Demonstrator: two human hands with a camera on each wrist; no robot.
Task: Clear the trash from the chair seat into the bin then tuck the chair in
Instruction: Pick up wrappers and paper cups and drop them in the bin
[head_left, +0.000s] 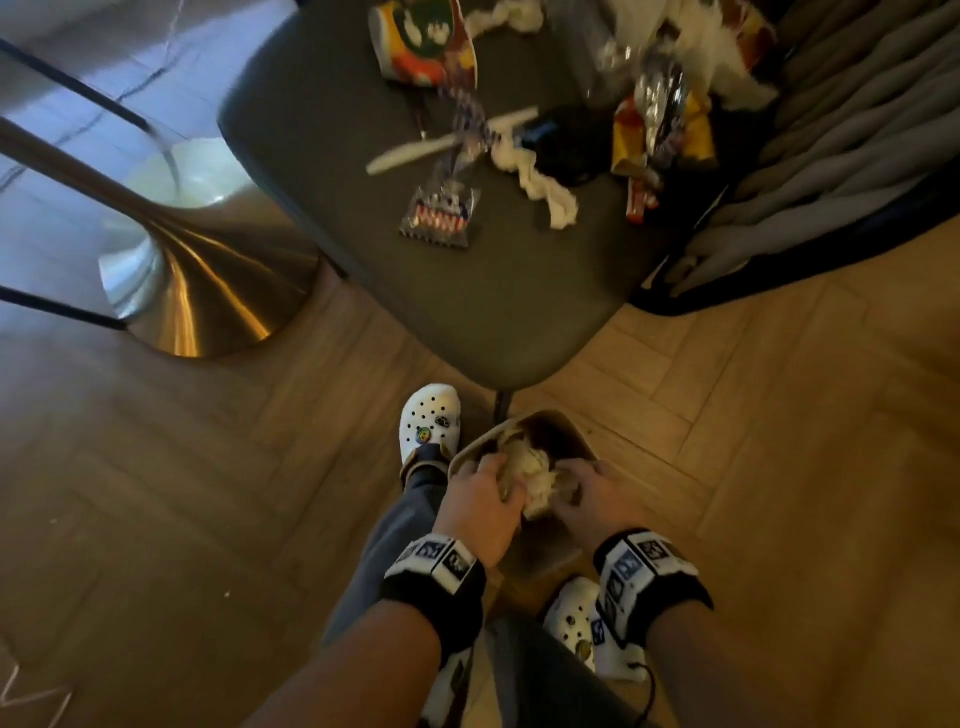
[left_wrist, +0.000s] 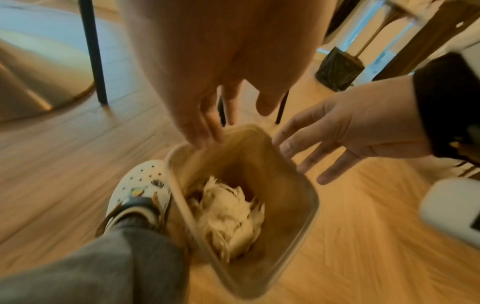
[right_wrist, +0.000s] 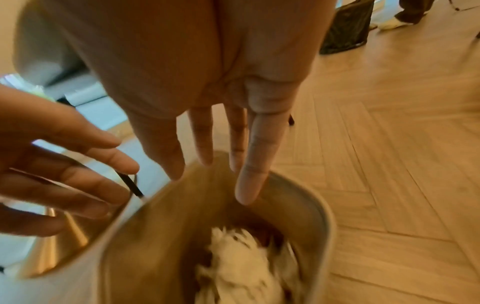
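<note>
A small beige bin (head_left: 550, 417) (left_wrist: 309, 190) (right_wrist: 323, 207) stands on the floor between my feet, with crumpled white paper (head_left: 531, 462) (left_wrist: 231, 214) (right_wrist: 239, 269) inside it. My left hand (head_left: 480, 501) (left_wrist: 197, 115) (right_wrist: 67, 166) and right hand (head_left: 584, 501) (left_wrist: 337, 127) (right_wrist: 221, 107) hover over the bin's mouth with fingers straight, holding nothing. The dark grey chair seat (head_left: 467, 306) lies ahead, carrying a striped snack wrapper (head_left: 441, 218), a white tissue (head_left: 543, 184), a white plastic knife (head_left: 447, 140), a colourful packet (head_left: 421, 44) and a yellow-red foil wrapper (head_left: 660, 130).
A brass pedestal table base (head_left: 208, 296) stands left of the chair. The chair's ribbed grey back (head_left: 841, 156) rises at the right. White clogs (head_left: 431, 421) flank the bin. A black bag (left_wrist: 337, 70) sits further off on the herringbone wood floor.
</note>
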